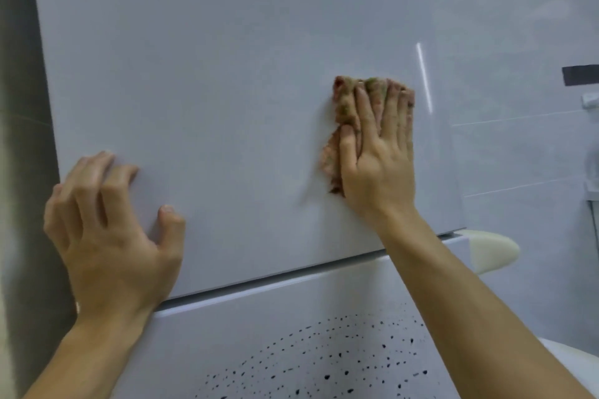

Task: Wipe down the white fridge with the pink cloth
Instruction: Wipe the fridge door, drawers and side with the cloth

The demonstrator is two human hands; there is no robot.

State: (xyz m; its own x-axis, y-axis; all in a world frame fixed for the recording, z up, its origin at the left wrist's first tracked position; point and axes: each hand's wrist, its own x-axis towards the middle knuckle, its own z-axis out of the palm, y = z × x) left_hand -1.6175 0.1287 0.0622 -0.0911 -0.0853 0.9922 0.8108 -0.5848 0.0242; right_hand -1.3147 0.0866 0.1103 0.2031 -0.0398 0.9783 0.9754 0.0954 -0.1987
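Observation:
The white fridge [227, 74] fills most of the view, its upper door ending at a dark seam across the lower middle. My right hand [379, 152] presses the pink cloth [343, 100] flat against the upper door with straight fingers; the cloth shows above the fingertips and to the left of the thumb. My left hand [110, 223] rests on the door near its left edge, fingertips touching the surface, fingers bent, holding nothing.
Below the seam the lower door [291, 334] bears a pattern of black specks. A grey wall [22, 139] borders the fridge on the left. White tiles [525, 139] lie to the right, with a cream rounded object [492, 253] beside the fridge corner.

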